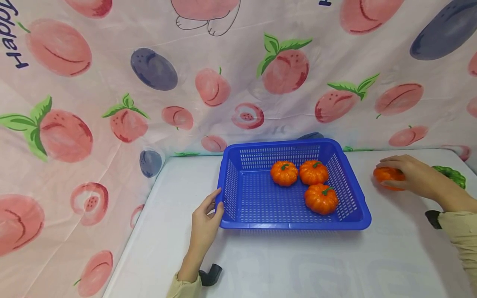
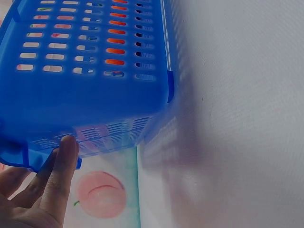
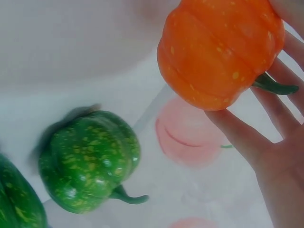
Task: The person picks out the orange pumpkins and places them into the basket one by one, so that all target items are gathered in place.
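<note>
My left hand (image 1: 205,221) grips the left rim of a blue plastic basket (image 1: 290,226), thumb and fingers at its edge; the left wrist view shows fingers against the basket's slotted wall (image 2: 95,99). Three small orange pumpkins with green stems sit in the basket's right half: one at the back (image 1: 284,173), another beside it (image 1: 314,172) and a third in front (image 1: 321,199). Right of the basket, my right hand (image 1: 415,176) holds another orange pumpkin (image 3: 218,52), its fingers and thumb around the sides. Its dark green stem points toward the palm.
A speckled green pumpkin (image 3: 90,161) lies on the table beyond my right hand, with part of a second green one (image 3: 16,194) beside it. White cloth (image 1: 298,265) covers the table. A fruit-print curtain (image 1: 238,82) stands behind the basket and along the left.
</note>
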